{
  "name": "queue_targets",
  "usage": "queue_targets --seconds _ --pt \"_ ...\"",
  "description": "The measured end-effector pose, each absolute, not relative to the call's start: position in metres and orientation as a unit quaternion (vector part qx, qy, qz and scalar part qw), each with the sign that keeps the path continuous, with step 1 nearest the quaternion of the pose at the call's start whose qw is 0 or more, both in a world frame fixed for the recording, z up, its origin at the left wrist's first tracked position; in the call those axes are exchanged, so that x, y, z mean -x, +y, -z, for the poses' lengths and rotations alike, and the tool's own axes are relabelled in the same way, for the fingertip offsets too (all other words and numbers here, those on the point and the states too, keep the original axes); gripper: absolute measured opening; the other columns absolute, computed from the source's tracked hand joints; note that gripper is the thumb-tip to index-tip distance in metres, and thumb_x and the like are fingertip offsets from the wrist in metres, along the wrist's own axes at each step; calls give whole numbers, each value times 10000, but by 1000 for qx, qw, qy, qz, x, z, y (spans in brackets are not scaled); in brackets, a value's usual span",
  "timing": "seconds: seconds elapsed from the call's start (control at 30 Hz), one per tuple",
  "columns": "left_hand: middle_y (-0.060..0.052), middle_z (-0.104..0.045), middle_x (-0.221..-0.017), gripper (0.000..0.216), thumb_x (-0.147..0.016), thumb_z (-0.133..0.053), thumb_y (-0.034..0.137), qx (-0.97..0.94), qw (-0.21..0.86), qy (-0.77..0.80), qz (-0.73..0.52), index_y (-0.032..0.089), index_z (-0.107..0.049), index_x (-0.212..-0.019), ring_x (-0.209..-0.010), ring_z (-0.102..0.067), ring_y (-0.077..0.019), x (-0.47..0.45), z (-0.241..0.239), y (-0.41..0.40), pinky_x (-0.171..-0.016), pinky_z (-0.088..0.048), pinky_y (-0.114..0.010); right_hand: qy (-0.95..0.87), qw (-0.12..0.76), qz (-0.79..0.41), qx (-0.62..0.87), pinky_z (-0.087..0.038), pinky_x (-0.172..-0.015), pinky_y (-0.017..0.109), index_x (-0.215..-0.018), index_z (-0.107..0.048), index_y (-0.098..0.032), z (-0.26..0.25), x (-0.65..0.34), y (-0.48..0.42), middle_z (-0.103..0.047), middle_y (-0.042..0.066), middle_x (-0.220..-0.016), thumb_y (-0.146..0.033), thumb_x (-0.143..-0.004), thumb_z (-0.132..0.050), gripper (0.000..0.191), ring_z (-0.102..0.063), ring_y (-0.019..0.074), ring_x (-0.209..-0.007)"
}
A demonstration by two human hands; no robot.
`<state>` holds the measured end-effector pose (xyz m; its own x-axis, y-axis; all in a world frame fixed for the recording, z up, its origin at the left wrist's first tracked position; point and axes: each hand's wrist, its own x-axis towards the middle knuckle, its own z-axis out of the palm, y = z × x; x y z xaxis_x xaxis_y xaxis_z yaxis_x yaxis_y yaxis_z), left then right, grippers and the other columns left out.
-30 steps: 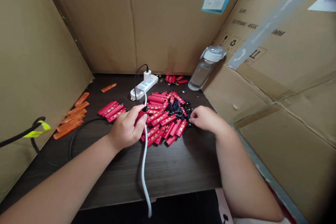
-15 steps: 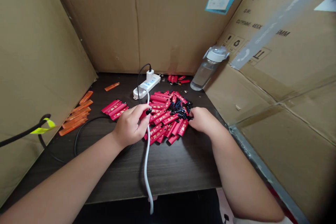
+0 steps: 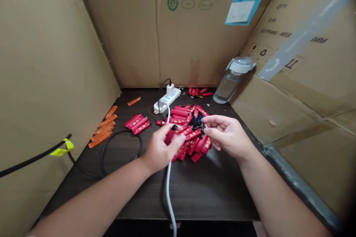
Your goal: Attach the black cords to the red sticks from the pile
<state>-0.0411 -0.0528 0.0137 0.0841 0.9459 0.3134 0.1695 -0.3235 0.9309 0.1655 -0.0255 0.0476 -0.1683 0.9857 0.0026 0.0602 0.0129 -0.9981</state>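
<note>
My left hand point(image 3: 162, 148) is closed round a small red stick-shaped piece point(image 3: 171, 135) with a dark end, held just in front of a heap of like red pieces point(image 3: 191, 133) on the dark table point(image 3: 205, 189). My right hand point(image 3: 226, 135) is lifted beside the heap, its thumb and forefinger pinched on a tiny dark part point(image 3: 204, 124) that I cannot make out. Small black parts point(image 3: 198, 119) lie mixed into the heap. A white cable point(image 3: 168, 177) runs under my left hand toward the table's front edge.
A white power strip point(image 3: 167, 100) with a plug sits at the back. Three red pieces point(image 3: 137, 123) lie in a row at left; orange pieces point(image 3: 102, 129) line the left cardboard wall. A clear water bottle point(image 3: 232, 79) leans at right. A black cable point(image 3: 116, 144) loops on the table.
My right hand has lifted off the heap with something pinched in it and moved toward my left hand. The camera view has tilted up and shifted, so everything sits further right.
</note>
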Motion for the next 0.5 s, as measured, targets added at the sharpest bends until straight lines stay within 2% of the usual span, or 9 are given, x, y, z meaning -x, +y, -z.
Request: queue_targets --seconds 0.17,0.33,0.5 --pt "11 -566 -612 209 -792 -654 354 -672 417 410 -455 159 -649 -868 -522 -478 -101 31 -15 -64 -526 -429 -228 -509 477 -615 370 -357 -343 226 -1039 -626 -167 -30 -133 -46 -521 -56 -503 -288 -721 -756 364 -428 71 -349" --pt "-16 -604 -658 225 -823 -618 365 -681 404 403 -460 144 -664 -821 -583 -516 -120 34 -13 -63 -572 -446 -242 -490 469 -652 339 -386 -377 231 -997 -616 -189 -20 -128 -51 -543 -52 -539 -310 -744 -746 309 -448 74 -384" --pt "-4 -582 -613 252 -821 -622 363 -673 399 401 -477 128 -649 -735 -558 -492 -103 34 -13 -60 -561 -439 -226 -481 446 -684 319 -374 -368 197 -932 -587 -172 -22 -127 -48 -514 -63 -534 -309 -758 -738 269 -421 53 -381"
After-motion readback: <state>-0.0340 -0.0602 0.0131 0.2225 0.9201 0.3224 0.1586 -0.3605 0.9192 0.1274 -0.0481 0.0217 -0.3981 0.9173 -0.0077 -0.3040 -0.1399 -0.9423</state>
